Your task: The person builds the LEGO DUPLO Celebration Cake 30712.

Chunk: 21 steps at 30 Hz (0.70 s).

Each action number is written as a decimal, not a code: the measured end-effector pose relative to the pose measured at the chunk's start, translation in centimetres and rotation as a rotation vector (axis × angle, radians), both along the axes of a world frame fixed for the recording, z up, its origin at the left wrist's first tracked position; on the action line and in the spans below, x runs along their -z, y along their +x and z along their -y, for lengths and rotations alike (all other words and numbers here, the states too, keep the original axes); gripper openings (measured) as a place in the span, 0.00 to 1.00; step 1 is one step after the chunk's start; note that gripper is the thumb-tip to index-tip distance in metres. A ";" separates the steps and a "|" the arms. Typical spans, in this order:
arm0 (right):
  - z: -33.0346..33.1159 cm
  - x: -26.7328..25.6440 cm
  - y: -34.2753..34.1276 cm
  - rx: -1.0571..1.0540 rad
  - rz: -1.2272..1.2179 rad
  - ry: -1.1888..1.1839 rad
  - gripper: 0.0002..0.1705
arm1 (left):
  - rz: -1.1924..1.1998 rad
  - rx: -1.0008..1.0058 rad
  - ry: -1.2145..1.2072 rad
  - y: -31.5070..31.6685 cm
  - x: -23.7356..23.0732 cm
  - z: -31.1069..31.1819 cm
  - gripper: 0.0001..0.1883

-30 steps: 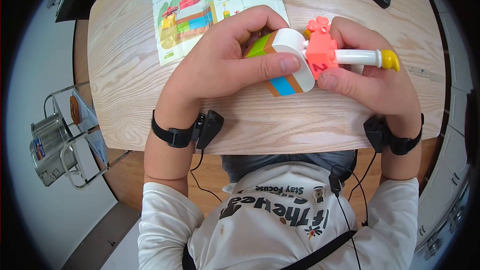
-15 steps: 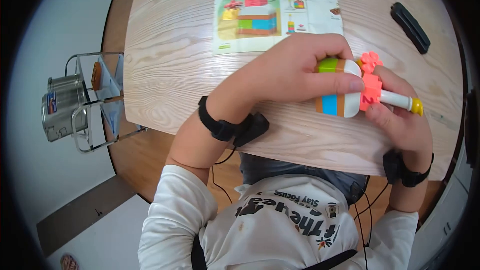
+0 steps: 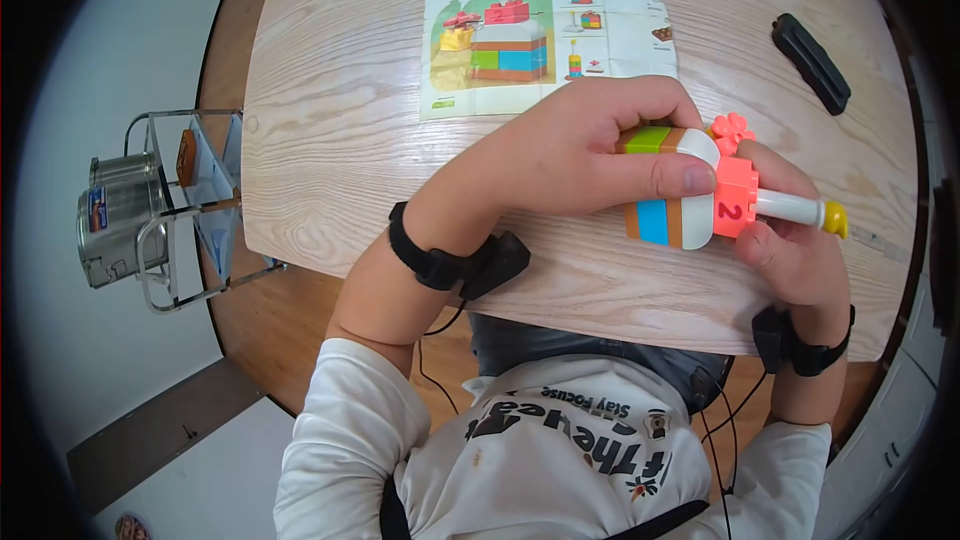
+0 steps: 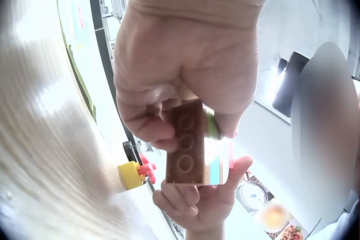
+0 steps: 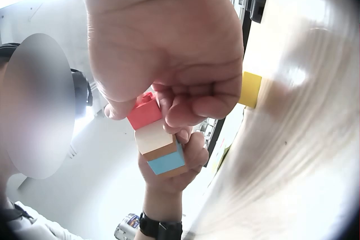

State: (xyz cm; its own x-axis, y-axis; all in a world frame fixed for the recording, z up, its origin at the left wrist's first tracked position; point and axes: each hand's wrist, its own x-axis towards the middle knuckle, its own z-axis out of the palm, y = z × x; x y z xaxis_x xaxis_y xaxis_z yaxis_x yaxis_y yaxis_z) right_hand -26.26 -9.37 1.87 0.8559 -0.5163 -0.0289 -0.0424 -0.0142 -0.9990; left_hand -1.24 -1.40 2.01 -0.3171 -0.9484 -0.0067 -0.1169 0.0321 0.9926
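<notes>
My left hand grips a stack of toy building bricks tipped on its side, thumb along the white rounded brick. The stack has brown, green and blue layers; its brown underside with round hollows shows in the left wrist view. Against the white brick sits a coral brick marked with a 2, pinched by my right hand with the thumb on its near side. A white toy candle with a yellow flame sticks out from the coral brick, over the right hand.
Behind the hands on the wooden table stand a coral flower and a yellow brick. An unfolded picture leaflet lies farther back, a black case at the back right. A metal pot stands on a rack at left.
The head view has swung, so the table and leaflet appear farther right. The hands keep their hold; the coral brick stays against the white one, with the stack now turned more level in view.
</notes>
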 end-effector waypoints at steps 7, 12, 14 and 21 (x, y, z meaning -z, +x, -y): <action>1.3 -0.2 -0.2 0.309 -0.057 -0.318 0.29 | -0.209 -0.223 0.026 1.0 -0.2 0.3 0.19; 1.6 0.0 0.7 0.438 -0.198 -0.660 0.25 | 0.526 -0.281 -0.313 2.3 0.8 0.8 0.20; 1.6 0.2 0.3 0.299 -0.291 -0.693 0.25 | 0.517 -0.308 -0.216 2.2 1.1 0.9 0.21; 1.3 0.9 0.5 0.186 -0.294 -0.641 0.26 | 0.581 -0.319 -0.048 1.7 0.7 0.7 0.27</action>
State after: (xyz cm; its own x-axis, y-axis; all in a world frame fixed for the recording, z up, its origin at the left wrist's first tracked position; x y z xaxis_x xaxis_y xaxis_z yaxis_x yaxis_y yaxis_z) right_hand -25.73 -10.66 0.94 0.7557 -0.6451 0.1129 -0.3660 -0.5590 -0.7440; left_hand 0.49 -2.07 1.31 0.0214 -0.9987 -0.0469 -0.6441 -0.0497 0.7634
